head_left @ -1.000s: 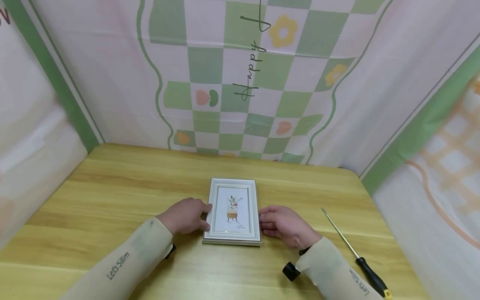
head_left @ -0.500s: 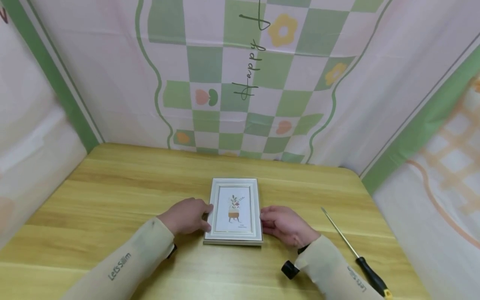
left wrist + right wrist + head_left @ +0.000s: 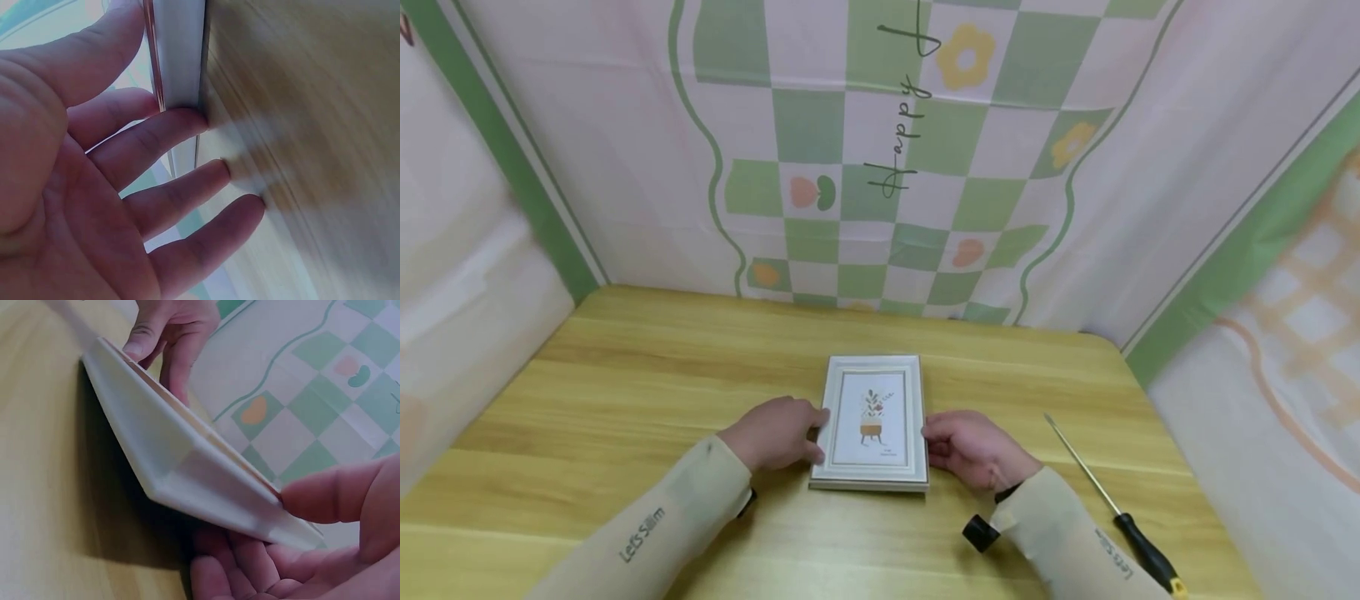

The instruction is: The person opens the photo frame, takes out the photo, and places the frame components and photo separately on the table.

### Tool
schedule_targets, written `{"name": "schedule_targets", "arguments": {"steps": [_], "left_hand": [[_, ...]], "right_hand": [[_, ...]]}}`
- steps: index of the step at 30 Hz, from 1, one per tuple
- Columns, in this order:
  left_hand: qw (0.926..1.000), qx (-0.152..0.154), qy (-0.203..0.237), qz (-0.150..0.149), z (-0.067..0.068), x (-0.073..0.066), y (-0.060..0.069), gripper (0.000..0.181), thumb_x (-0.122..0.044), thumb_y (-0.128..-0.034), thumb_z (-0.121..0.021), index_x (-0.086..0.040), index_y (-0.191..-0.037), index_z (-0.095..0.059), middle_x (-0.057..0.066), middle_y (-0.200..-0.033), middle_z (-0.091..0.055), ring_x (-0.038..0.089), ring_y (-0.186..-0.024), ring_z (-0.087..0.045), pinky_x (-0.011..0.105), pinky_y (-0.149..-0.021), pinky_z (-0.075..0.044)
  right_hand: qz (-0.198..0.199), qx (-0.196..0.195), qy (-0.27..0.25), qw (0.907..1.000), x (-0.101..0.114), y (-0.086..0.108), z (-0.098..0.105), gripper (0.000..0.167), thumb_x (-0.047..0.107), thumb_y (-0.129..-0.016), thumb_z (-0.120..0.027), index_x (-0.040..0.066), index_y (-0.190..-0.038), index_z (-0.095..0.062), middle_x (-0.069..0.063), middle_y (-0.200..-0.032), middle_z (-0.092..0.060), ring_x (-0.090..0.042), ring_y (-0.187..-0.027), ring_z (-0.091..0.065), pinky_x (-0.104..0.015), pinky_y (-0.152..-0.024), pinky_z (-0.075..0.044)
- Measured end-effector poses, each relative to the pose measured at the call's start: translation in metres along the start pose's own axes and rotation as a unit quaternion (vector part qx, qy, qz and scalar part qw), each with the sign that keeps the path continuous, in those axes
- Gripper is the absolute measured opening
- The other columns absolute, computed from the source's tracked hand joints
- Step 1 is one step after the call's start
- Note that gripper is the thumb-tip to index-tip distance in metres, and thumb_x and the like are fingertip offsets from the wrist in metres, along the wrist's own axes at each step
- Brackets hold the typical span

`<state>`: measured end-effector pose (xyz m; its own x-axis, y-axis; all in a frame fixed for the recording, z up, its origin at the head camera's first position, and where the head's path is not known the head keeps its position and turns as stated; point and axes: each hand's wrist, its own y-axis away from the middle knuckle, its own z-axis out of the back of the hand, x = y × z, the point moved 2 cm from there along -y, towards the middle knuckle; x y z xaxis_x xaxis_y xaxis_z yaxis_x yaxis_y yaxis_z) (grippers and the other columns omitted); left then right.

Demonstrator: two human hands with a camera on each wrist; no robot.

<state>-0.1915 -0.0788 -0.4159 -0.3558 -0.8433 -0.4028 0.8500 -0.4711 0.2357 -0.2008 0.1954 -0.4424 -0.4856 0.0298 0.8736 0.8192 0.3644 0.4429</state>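
Note:
A white picture frame (image 3: 876, 423) with a thin gold inner line lies face up on the wooden table, showing a print of a potted plant. At its left side my left hand (image 3: 777, 432) holds the edge, thumb on the rim and fingers (image 3: 181, 122) along the side, some touching the table. My right hand (image 3: 973, 446) grips the right side. In the right wrist view its thumb (image 3: 325, 495) presses the upper edge while the fingers curl beneath, and a dark shadow shows under the frame. The underside and back are hidden.
A screwdriver (image 3: 1142, 542) with a black and yellow handle lies right of my right forearm. The table (image 3: 685, 350) meets a hanging cloth (image 3: 808, 125) with green checks at the back, and more cloth hangs along both sides.
The picture frame has shifted slightly to the right, and both hands have moved with it, keeping their places at its sides. The screwdriver stays where it lay.

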Motion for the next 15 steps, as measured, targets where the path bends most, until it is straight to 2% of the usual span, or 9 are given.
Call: {"name": "schedule_targets", "arguments": {"steps": [6,9,12,15], "left_hand": [[1.0000,0.002,0.002,-0.006,0.000,0.000,0.002,0.054,-0.027,-0.0853,-0.080,-0.006,-0.133,-0.064,0.009,-0.112,-0.069,0.017,-0.083,-0.055,0.038,-0.083,-0.048],[1.0000,0.001,0.000,-0.009,-0.001,0.000,0.002,0.056,-0.028,-0.0857,-0.080,-0.006,-0.135,-0.063,0.010,-0.114,-0.068,0.017,-0.085,-0.056,0.038,-0.084,-0.048],[0.9999,0.003,0.000,-0.010,-0.001,0.001,0.003,0.058,-0.028,-0.0862,-0.079,-0.006,-0.137,-0.061,0.013,-0.121,-0.067,0.018,-0.093,-0.060,0.039,-0.088,-0.048],[0.9999,0.005,-0.004,-0.010,-0.001,0.002,0.003,0.058,-0.028,-0.0863,-0.079,-0.006,-0.136,-0.061,0.013,-0.120,-0.067,0.019,-0.092,-0.060,0.039,-0.087,-0.049]], "right_hand": [[-0.009,0.034,-0.003,0.9994,0.007,0.003,-0.002,0.012,0.006,-0.096,-0.054,-0.003,-0.101,-0.061,-0.016,-0.112,-0.067,-0.027,-0.100,-0.063,-0.041,-0.091,-0.048],[-0.007,0.038,0.011,0.9992,0.009,0.003,-0.004,0.012,0.012,-0.098,-0.054,0.003,-0.092,-0.060,-0.014,-0.110,-0.067,-0.027,-0.097,-0.063,-0.039,-0.087,-0.049],[0.002,0.023,0.034,0.9991,0.009,0.004,-0.006,0.017,0.016,-0.100,-0.053,0.001,-0.098,-0.061,-0.014,-0.110,-0.067,-0.028,-0.098,-0.064,-0.040,-0.087,-0.050],[0.014,-0.003,0.074,0.9972,0.009,0.006,-0.010,0.026,0.018,-0.102,-0.052,-0.005,-0.113,-0.059,-0.017,-0.111,-0.067,-0.029,-0.096,-0.065,-0.042,-0.085,-0.052]]}}
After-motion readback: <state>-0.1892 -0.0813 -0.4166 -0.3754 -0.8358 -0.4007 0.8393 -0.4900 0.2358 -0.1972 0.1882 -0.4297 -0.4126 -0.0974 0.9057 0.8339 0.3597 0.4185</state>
